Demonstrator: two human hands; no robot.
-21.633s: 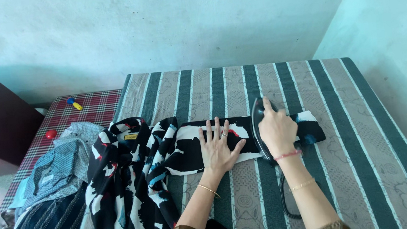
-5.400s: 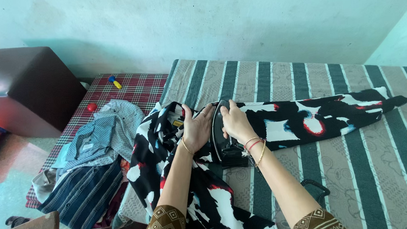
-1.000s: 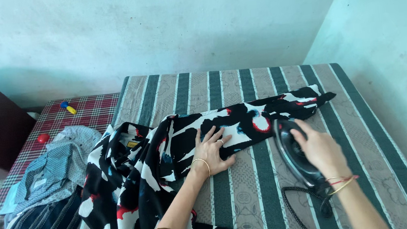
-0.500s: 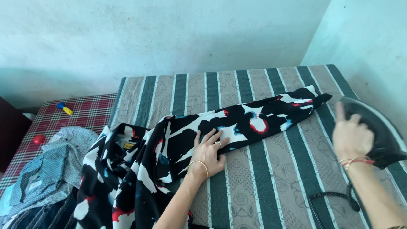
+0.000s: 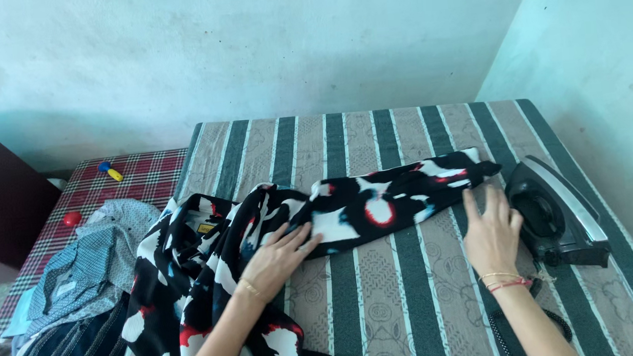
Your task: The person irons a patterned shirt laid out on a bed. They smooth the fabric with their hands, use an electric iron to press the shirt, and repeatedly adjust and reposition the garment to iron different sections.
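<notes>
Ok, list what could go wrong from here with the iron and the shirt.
1. The iron is tipped on its side on the striped cloth, near the table's right edge; if hot, it might scorch the cloth or slide off.
2. The right hand lies flat right beside the iron and could brush it.
3. The cord runs under the right forearm; a snag might drag the iron.

One iron stood beside the right hand; one patterned garment lay under the left hand.

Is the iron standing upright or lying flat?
Tipped on its side: the iron rests beside the right hand, its soleplate edge facing up.
</notes>
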